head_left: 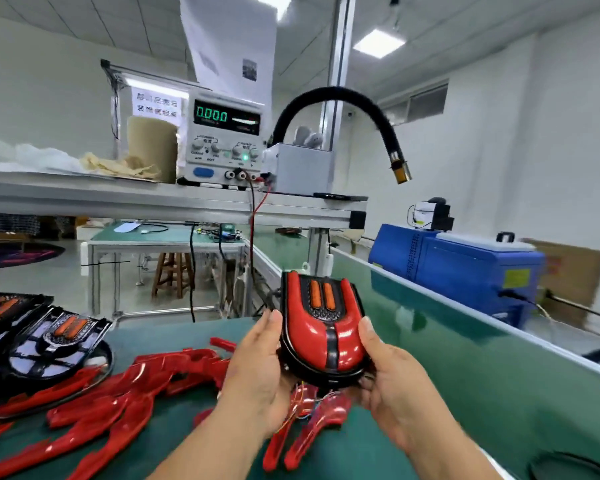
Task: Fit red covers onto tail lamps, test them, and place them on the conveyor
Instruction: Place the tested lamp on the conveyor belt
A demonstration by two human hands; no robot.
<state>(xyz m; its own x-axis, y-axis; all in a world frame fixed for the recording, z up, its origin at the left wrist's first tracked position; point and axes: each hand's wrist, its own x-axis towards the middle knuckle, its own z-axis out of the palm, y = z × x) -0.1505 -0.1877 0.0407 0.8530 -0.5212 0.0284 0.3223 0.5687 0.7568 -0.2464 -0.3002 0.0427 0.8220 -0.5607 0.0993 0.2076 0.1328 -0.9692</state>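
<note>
I hold a tail lamp [323,327] with its red cover fitted, black-rimmed, with two orange strips near its top. It is raised above the green bench. My left hand [260,368] grips its left side and underside. My right hand [385,372] grips its right edge, thumb on the cover. Thin wires hang from the lamp's underside. Loose red covers [125,403] lie spread on the bench at the left and under my hands. Uncovered lamp bodies [56,341] are stacked at the far left. The green conveyor belt [465,355] runs along the right.
A power supply [224,143] reading 0.000 stands on the shelf ahead, red and black leads hanging from it. A black flexible hose [371,109] arches over the belt. A blue machine [465,268] sits beyond the conveyor. A wooden stool [172,271] stands under a far table.
</note>
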